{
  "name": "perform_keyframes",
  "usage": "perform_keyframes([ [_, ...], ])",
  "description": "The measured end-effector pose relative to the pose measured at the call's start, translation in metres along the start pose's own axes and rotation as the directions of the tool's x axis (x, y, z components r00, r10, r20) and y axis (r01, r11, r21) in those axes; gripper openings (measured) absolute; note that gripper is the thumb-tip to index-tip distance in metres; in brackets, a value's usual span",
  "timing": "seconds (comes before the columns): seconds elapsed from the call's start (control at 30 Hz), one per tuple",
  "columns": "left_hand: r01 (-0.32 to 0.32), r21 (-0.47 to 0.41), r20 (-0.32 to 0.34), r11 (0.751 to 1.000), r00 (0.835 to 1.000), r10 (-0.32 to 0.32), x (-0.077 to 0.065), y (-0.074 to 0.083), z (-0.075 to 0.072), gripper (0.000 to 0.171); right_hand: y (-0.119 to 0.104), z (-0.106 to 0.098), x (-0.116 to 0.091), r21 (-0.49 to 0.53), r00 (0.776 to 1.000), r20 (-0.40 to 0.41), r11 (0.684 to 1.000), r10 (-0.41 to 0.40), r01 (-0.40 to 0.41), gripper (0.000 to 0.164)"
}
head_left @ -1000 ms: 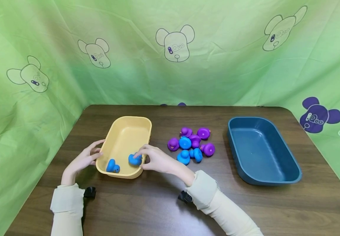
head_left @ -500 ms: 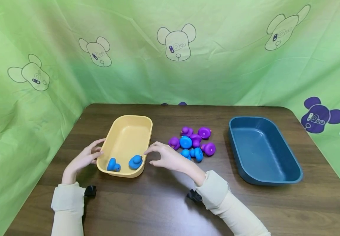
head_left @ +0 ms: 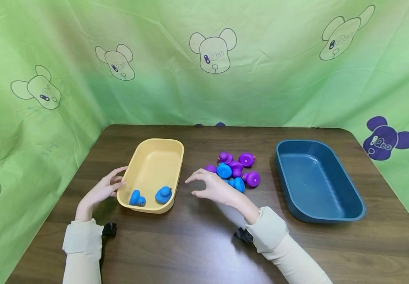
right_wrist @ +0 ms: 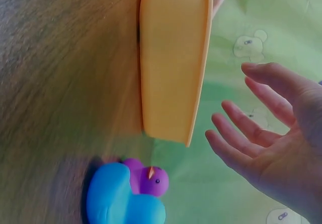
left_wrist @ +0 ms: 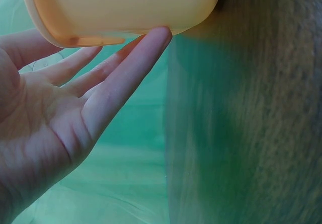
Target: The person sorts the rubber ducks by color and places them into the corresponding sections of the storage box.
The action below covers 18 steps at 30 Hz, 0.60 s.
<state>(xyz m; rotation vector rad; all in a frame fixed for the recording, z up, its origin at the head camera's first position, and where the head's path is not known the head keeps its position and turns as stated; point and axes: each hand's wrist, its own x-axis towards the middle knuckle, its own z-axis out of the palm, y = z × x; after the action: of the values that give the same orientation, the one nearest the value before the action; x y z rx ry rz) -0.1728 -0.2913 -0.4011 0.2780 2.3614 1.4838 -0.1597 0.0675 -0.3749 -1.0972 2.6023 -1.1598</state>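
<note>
My left hand [head_left: 99,193] touches the left side of a yellow bin [head_left: 155,169], its fingers fairly straight against the wall and rim in the left wrist view. Inside the bin lie two blue rubber ducks, one tipped over [head_left: 136,198] and one upright [head_left: 163,195]. My right hand [head_left: 215,187] hovers between the bin and a pile of ducks, fingers spread and holding nothing. That pile mixes purple rubber ducks [head_left: 252,179] with blue rubber ducks [head_left: 224,171]; the hand hides part of it in the head view. The right wrist view shows a blue duck [right_wrist: 113,194] beside a purple duck [right_wrist: 151,179].
A dark blue bin [head_left: 318,181] with nothing in it stands at the right of the brown wooden table [head_left: 176,244]. Behind and beside the table hangs a green cloth [head_left: 162,98] printed with mouse-like heads.
My right hand has let go of a blue duck inside the yellow bin and moved out to the right, toward the pile. My left hand has stayed at the bin's side.
</note>
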Motion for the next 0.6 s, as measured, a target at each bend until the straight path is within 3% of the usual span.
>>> perform_keyframes([
  [0.6,-0.007,-0.018,0.009,1.000,1.000,0.007,0.000,0.002,-0.001,0.055,0.011,-0.018,-0.017,0.009,0.998,-0.030,0.999,0.047,-0.047,0.030],
])
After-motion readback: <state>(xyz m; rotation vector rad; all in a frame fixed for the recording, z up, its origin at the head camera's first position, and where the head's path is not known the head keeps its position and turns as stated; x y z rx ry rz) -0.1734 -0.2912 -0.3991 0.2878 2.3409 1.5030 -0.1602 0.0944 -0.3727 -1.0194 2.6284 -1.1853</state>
